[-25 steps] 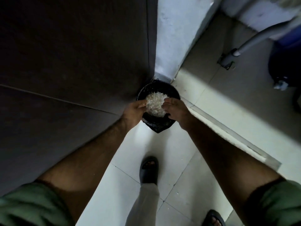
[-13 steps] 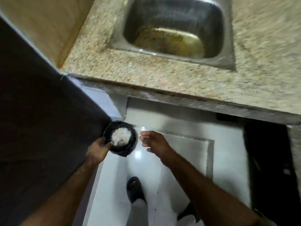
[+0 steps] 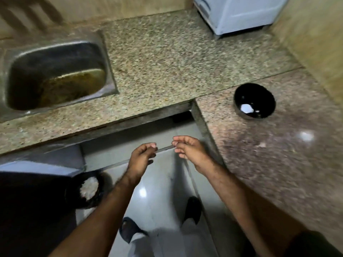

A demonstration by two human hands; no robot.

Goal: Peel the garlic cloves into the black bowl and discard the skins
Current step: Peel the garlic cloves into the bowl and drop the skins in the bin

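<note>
The black bowl (image 3: 241, 93) stands on the granite counter at the right, with something pale low inside it that I cannot make out. A dark bin (image 3: 101, 184) sits on the floor at the lower left, and a heap of pale garlic skins (image 3: 89, 188) lies in it. My left hand (image 3: 142, 156) and my right hand (image 3: 189, 151) hang close together in the air over the floor, in front of the counter's inner corner. Both have loosely curled fingers and hold nothing. Neither touches the bin or the bowl.
The L-shaped granite counter (image 3: 167, 62) runs along the back and the right. A steel sink (image 3: 109, 71) with dirty water is set in at the left. A white appliance (image 3: 239, 13) stands at the back. My sandalled feet (image 3: 130, 230) are on the tiled floor.
Both hands have left the bin of skins; the left let go of its rim. My view has swung up and right, bringing the counter and the black bowl into sight.
</note>
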